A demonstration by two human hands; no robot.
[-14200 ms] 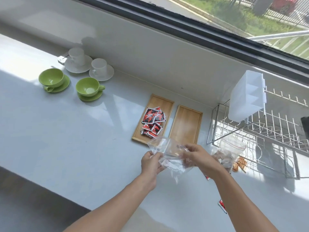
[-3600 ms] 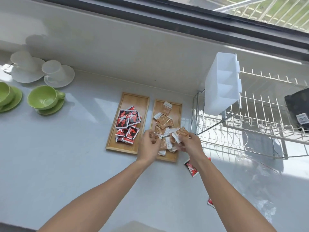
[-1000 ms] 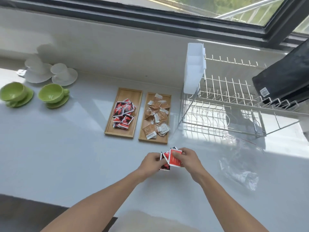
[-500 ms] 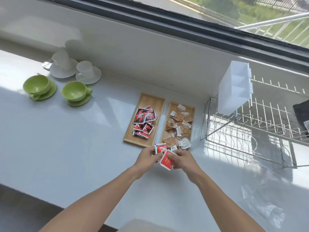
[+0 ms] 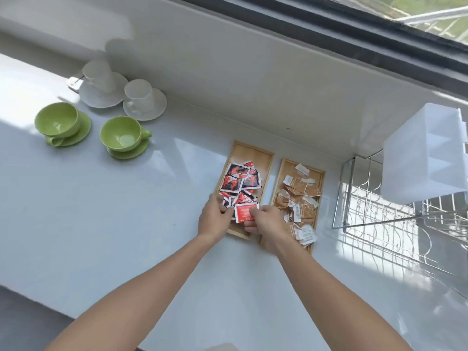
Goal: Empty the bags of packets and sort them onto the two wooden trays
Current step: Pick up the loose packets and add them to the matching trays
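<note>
Both hands pinch a small fan of red foil packets (image 5: pixel 244 212) over the near end of the left rectangular wooden tray (image 5: pixel 263 158): right hand (image 5: pixel 266 222) has thumb and fingers clamped on the big red one at its 3 o'clock edge, left hand (image 5: pixel 214 219) grips the smaller ones at 9 o'clock. How many packets are in the fan, can't tell, they overlap. Packets sit just above the heap of red-and-black sachets (image 5: pixel 239 179) already on that tray, so the drop is short. Risks, my read: heap is bunched toward the near half, so added packets could slide over the low near rim onto the white glossy countertop (image 5: pixel 126 236). Right forearm crosses the near end of the right wooden tray (image 5: pixel 316 173) at 3 o'clock; pulling back low could drag the brown-and-white sachets (image 5: pixel 300 206) piled at its near lip, some already overhanging. Trays lie close side by side, so a sloppy release could flick a red one into the brown lot and spoil the sort. Two green cups on saucers (image 5: pixel 121 135) at 10 o'clock and the wire dish rack (image 5: pixel 395 224) at 3 o'clock are well apart, no concern.
</note>
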